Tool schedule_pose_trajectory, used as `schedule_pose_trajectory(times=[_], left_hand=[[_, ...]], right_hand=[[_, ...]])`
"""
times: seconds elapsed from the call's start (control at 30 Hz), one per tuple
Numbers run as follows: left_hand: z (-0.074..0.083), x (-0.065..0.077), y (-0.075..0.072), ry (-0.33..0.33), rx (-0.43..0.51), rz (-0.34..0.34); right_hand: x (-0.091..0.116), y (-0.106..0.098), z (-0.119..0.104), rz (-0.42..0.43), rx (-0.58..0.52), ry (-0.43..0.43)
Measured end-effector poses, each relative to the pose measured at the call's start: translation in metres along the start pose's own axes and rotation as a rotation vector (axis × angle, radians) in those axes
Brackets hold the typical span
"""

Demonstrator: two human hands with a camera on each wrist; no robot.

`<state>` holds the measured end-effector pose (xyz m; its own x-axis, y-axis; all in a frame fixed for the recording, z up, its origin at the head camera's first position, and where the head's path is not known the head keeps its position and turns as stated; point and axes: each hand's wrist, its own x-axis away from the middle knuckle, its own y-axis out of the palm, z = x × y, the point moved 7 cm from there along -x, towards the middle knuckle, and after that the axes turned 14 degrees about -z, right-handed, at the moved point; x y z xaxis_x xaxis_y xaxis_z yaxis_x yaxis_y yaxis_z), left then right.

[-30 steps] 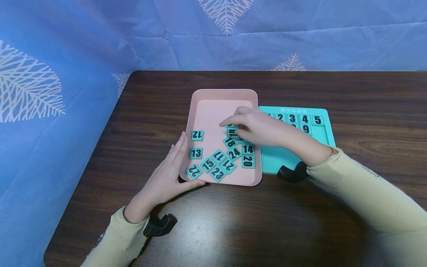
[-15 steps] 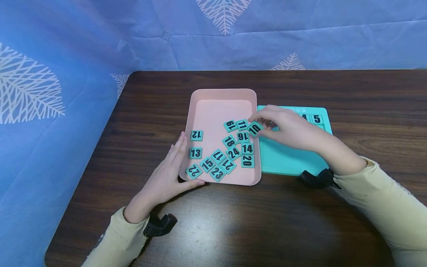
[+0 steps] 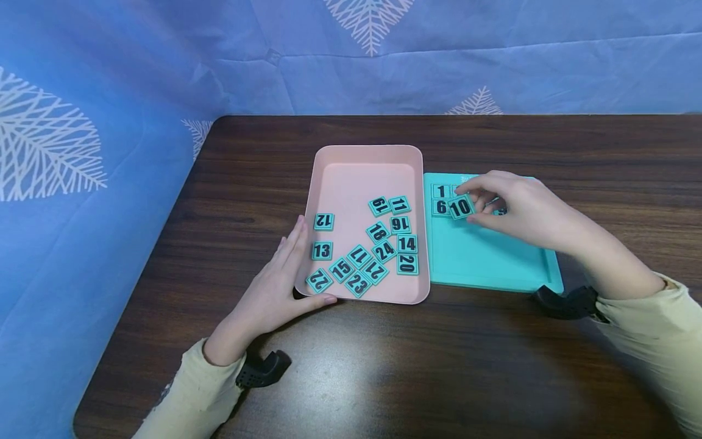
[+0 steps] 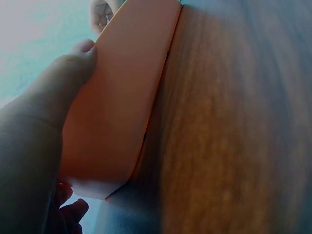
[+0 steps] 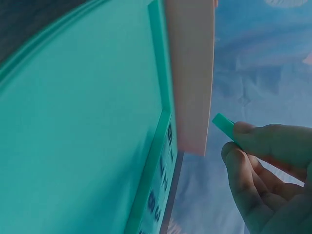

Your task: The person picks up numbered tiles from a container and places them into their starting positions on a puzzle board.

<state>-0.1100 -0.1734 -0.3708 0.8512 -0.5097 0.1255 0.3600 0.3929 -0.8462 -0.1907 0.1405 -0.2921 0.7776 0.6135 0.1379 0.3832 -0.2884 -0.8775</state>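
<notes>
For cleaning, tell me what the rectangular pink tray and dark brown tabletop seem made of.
Rectangular pink tray: probably satin plastic, given even colour, rounded corners. Dark brown tabletop: wood or wood-look laminate, semi-gloss; streaky grain, soft glare.

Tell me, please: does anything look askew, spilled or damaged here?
No damage or spill shows. The number tiles in the pink tray look askew: they lie at mixed angles, and in the head view tile 12 reads upside down, tile 13 upright.

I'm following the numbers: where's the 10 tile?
In the head view, the right hand holds the 10 tile above the green board, just right of number 6.
</notes>
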Motion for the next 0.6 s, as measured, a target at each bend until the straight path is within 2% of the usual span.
schedule_pose_trajectory(times=[0.2,0.6], left_hand=[[0.001,0.000,0.000,0.002,0.002,0.000],[0.001,0.000,0.000,-0.008,0.011,-0.002]], right_hand=[[0.012,-0.003,0.023,0.030,0.035,0.044],[0.036,-0.008,0.070,0.001,0.023,0.189]])
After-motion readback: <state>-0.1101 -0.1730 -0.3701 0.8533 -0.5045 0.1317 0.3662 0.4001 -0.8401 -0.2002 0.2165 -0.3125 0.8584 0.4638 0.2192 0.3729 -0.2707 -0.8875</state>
